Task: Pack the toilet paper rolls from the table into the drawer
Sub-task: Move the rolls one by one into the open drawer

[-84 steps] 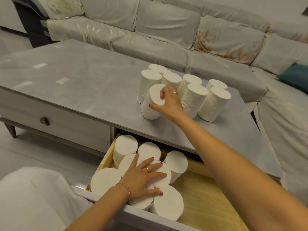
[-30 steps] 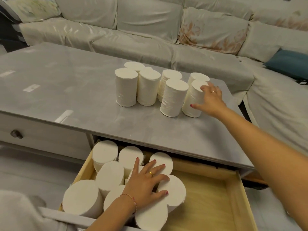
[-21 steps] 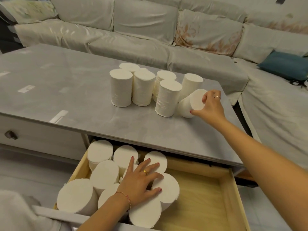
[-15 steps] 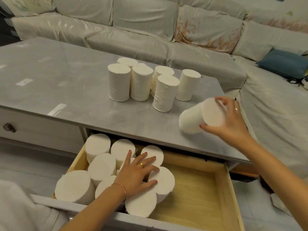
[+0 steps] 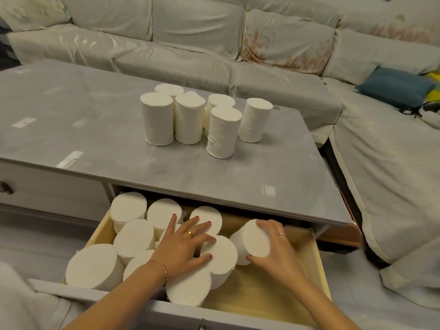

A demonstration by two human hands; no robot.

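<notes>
Several white toilet paper rolls (image 5: 222, 132) stand upright in a cluster on the grey table (image 5: 95, 144). Below the table's front edge the wooden drawer (image 5: 266, 296) is pulled out, and several rolls (image 5: 133, 239) stand packed in its left half. My left hand (image 5: 185, 246) lies flat with spread fingers on top of those packed rolls. My right hand (image 5: 273, 248) grips a tilted roll (image 5: 252, 241) inside the drawer, right beside the packed group.
A pale covered sofa (image 5: 214, 44) wraps around the back and right of the table. A blue cushion (image 5: 395, 86) lies on it at right. A second, closed drawer with a dark knob (image 5: 4, 188) is at left. The drawer's right half shows bare wood.
My right hand tipped a roll off the right end of the table cluster, lifted it over the table edge and lowered it into the drawer. My left hand stayed on the packed rolls.
</notes>
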